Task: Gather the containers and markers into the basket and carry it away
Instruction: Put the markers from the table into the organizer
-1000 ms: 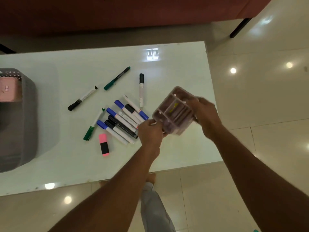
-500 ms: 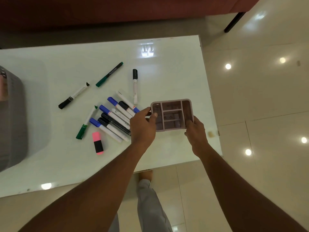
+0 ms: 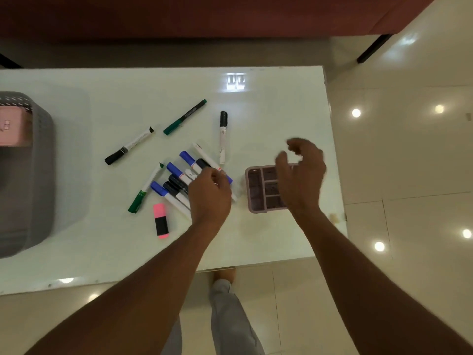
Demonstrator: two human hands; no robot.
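A mauve compartment container (image 3: 257, 190) lies flat on the white table (image 3: 102, 252) near its right edge. My right hand (image 3: 302, 175) hovers just above it, blurred, fingers loosely curled and holding nothing. My left hand (image 3: 210, 196) is down on the right end of a pile of several blue and black markers (image 3: 176, 183), fingers curled over them; a grip is hidden. Loose around the pile lie a pink highlighter (image 3: 160, 221), a green marker (image 3: 144, 189), a black marker (image 3: 129, 148), a green pen (image 3: 185, 116) and a black-capped marker (image 3: 223, 137). The grey basket (image 3: 38, 175) stands far left.
A pink container (image 3: 12, 129) sits inside the basket at the frame's left edge. The table's right edge (image 3: 335, 175) runs close to the mauve container, with glossy tiled floor beyond. A dark red sofa (image 3: 179, 16) stands behind the table.
Both hands held the mauve container above the table; now it lies on the table. My left hand has gone left onto the marker pile, my right has lifted off it.
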